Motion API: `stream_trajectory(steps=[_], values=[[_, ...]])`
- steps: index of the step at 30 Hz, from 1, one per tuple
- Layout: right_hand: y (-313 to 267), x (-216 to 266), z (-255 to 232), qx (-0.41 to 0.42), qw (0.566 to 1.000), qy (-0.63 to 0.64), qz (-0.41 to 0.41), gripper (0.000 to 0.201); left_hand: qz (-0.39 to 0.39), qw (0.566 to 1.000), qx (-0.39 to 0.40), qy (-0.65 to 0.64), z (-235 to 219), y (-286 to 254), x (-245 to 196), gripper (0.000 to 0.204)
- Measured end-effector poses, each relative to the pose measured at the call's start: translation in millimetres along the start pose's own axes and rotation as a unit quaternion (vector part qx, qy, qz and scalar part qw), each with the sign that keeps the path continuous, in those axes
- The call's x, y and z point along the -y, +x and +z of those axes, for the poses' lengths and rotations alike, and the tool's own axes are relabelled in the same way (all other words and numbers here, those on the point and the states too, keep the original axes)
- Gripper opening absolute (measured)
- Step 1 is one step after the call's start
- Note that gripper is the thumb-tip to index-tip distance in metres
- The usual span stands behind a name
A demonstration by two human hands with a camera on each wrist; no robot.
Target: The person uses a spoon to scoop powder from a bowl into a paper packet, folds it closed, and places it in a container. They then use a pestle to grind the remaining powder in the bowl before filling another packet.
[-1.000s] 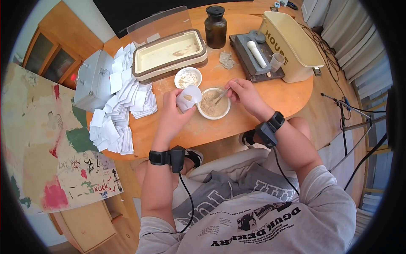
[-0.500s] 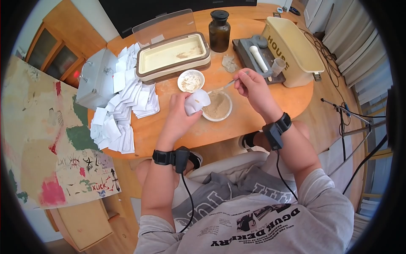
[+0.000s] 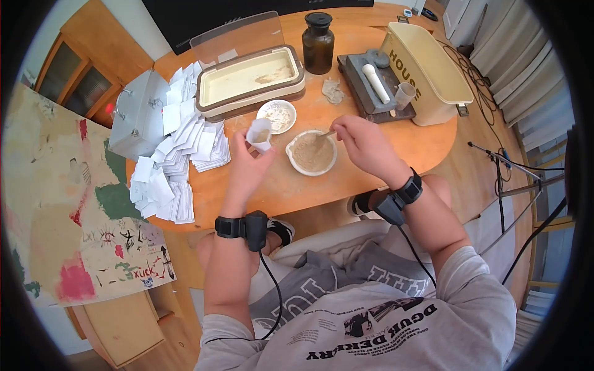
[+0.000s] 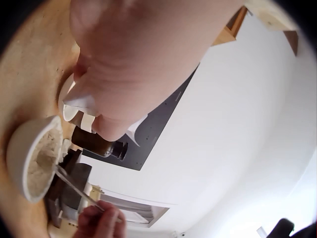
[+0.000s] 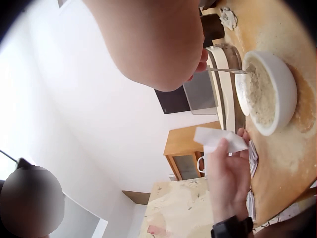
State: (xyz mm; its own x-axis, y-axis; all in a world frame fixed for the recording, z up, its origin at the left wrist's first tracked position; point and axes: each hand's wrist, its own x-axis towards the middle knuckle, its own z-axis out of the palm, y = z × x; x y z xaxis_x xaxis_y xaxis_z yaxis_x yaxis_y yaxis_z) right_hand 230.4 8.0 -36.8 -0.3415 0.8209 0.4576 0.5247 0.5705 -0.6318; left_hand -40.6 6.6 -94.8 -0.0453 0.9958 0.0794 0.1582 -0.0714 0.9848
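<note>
My left hand [image 3: 247, 168] holds an opened white paper packet [image 3: 260, 135], left of a white bowl [image 3: 291, 162] with a pouring lip. Some tan powder shows inside the packet's mouth. Between the fingertips of my right hand [image 3: 365, 148] is the thin handle of a metal spoon [image 4: 74, 187]. Its lower end is sunk in the tan powder [image 5: 260, 94] that fills much of the bowl. Just behind, a smaller white dish [image 3: 278, 117] carries pale powder residue.
Piled white paper packets [image 3: 176, 198] lie at left beside a metal case [image 3: 139, 117]. A cream tray [image 3: 247, 83], a dark glass jar [image 3: 318, 46], and a dark stand [image 3: 356, 80] bearing a white pestle [image 3: 375, 83] and small plastic cup [image 3: 405, 94] line the back, with a cream bin [image 3: 430, 68].
The spoon rose from the bowl to the packet's mouth, then came back down into the powder. My left hand has moved the packet left, away from the bowl, and turned it more upright.
</note>
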Motion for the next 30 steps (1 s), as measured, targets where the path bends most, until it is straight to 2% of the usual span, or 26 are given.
stream_trajectory(steps=[1,3,5,7,9,10,12,16,22,27,30], values=[[-1,-6,4,0.012,1.000,-0.015,-0.014,0.012,0.000,1.000,0.001,0.000,-1,-1,0,0.060],[-1,-15,12,0.018,1.000,-0.011,-0.004,0.013,-0.043,0.995,0.004,-0.092,0,-6,-21,0.056],[1,-17,15,0.024,1.000,-0.007,0.007,0.015,-0.041,0.995,0.010,-0.088,0,-7,-22,0.056],[5,-17,15,0.096,0.970,0.086,0.208,0.019,-0.039,0.996,0.016,-0.085,-2,-6,-15,0.056],[0,-31,24,0.098,0.961,0.133,0.220,0.021,0.019,0.998,0.053,0.015,-4,-3,-1,0.056],[-1,-37,28,0.098,0.951,0.180,0.230,0.024,0.021,0.998,0.054,0.016,-3,-4,0,0.056],[-2,-40,32,0.093,0.935,0.230,0.253,0.025,0.081,0.982,0.068,0.153,0,-10,-9,0.056],[-5,-44,34,0.075,0.883,0.341,0.313,0.025,0.086,0.972,0.076,0.205,3,-13,-18,0.057],[-6,-46,27,0.018,0.847,0.400,0.350,0.023,0.092,0.968,0.052,0.229,5,-15,-18,0.056],[2,-47,14,-0.008,0.848,0.410,0.336,0.023,0.123,0.952,0.051,0.277,3,-15,-18,0.057],[11,-41,8,-0.029,0.846,0.432,0.312,0.022,0.115,0.955,0.054,0.268,5,-17,-19,0.057]])
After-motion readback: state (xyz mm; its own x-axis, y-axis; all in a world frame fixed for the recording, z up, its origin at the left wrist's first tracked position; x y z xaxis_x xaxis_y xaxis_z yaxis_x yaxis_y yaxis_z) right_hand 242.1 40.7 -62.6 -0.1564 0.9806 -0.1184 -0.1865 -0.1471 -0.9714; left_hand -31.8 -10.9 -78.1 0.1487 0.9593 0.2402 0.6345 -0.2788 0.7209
